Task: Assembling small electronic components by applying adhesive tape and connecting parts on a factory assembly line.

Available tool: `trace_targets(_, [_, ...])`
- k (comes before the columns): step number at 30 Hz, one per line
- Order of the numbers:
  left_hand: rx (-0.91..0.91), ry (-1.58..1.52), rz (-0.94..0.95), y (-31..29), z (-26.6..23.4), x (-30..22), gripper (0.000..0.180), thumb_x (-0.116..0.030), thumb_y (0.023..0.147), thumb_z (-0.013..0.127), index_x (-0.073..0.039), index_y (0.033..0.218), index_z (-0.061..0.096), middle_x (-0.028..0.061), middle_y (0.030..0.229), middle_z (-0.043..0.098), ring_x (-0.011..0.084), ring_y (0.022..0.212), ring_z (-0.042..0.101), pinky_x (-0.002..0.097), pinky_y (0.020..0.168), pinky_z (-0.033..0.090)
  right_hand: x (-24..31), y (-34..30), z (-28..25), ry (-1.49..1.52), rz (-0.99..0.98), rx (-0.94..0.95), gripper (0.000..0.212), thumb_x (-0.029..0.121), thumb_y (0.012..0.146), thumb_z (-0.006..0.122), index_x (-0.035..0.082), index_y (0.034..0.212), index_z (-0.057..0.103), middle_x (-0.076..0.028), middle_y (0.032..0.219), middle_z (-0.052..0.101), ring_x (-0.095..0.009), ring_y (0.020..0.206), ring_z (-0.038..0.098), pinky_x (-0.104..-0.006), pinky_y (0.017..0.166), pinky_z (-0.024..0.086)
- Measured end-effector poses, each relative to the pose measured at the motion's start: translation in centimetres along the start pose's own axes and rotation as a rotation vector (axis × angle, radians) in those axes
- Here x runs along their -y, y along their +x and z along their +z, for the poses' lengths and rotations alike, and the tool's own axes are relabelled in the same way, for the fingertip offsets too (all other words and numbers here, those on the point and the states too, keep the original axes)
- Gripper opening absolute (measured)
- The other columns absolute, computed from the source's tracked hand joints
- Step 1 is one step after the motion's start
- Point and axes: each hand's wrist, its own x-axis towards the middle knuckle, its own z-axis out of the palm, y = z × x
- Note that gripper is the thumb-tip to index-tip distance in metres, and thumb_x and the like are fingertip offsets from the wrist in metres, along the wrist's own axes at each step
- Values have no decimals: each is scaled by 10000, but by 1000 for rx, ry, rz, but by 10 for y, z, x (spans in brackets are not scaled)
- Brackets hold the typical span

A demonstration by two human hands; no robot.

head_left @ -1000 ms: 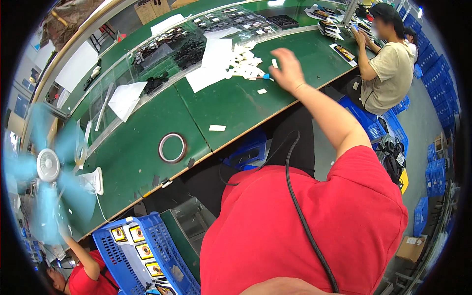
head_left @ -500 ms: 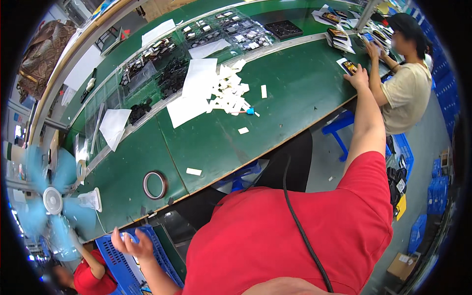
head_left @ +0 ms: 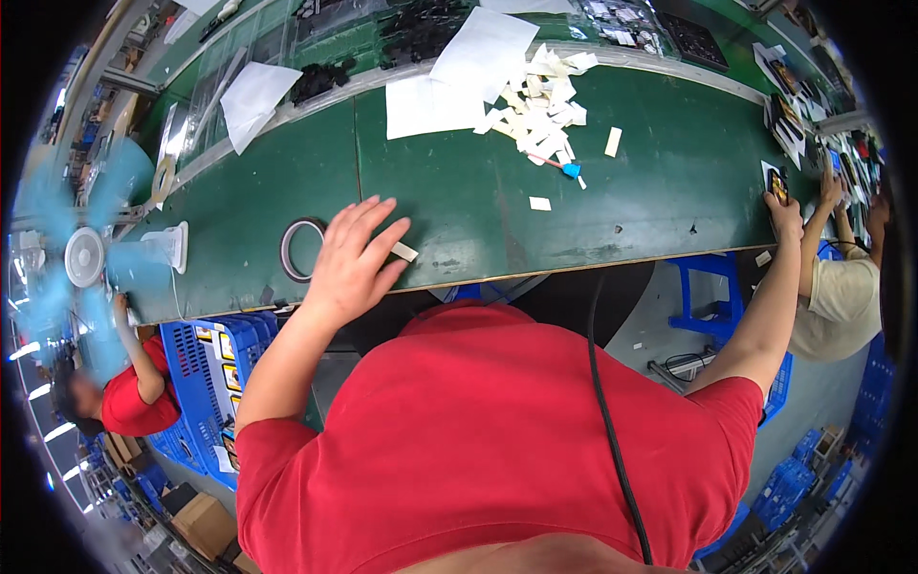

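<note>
My left hand (head_left: 352,263) is open with its fingers spread, above the front edge of the green table (head_left: 459,191). It holds nothing. Next to its fingers lies a roll of tape (head_left: 288,256), and a small pale strip (head_left: 404,252) shows past the thumb. My right hand (head_left: 787,220) reaches far to the right and grips the near end of a dark phone-like device (head_left: 777,184) with a coloured face. A white sheet (head_left: 766,170) shows beside that device. The right hand's fingers are partly hidden.
White slips (head_left: 545,110) lie heaped at the table's far side, beside a blue-ended tool (head_left: 571,170). A fan (head_left: 86,256) spins at left, above a blue crate (head_left: 196,383). A co-worker (head_left: 840,301) sits at right with hands near a stack. A black cable (head_left: 607,411) crosses my shirt.
My left hand has risen from beside the blue crate to above the table edge. The view has turned rightward and down. My right hand stays at the phone-like device.
</note>
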Motion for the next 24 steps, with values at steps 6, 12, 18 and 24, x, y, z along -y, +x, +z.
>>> trace_targets(6, [170, -91, -210, -21, 30, -6, 866, -323, 848, 803, -48, 1558, 392, 211, 1637, 331, 443, 1534, 270, 571, 1234, 256, -34, 25, 24, 101, -61, -81, 1045, 682, 677, 792, 13, 1447, 562, -249, 1402, 621, -372, 1336, 581, -427, 1145, 420])
trace_targets(12, [-120, -205, -364, -16, 36, 0, 527, -268, 740, 882, -95, 1208, 715, 103, 1278, 622, 356, 1239, 532, 473, 1039, 441, -65, 29, 26, 460, -137, 57, 831, 539, 708, 853, -15, 1294, 653, -172, 1247, 686, -279, 1169, 641, -371, 1027, 472])
trace_targets(18, [-126, -218, -391, -17, 38, -3, 224, -237, 747, 865, -128, 923, 780, 14, 927, 658, 262, 978, 577, 413, 863, 465, 24, -71, -6, 1374, -158, 316, 483, 267, 955, 755, 7, 1339, 620, -68, 1229, 675, -169, 1126, 608, -321, 1002, 463])
trace_targets(24, [-68, -258, -365, -3, 40, 9, 132, -196, 765, 847, -115, 805, 751, 13, 840, 649, 255, 884, 594, 402, 810, 468, 147, -261, -96, 1483, -737, 501, 843, 293, 894, 742, 1, 1583, 357, -156, 1436, 569, -213, 1256, 551, -324, 1119, 379])
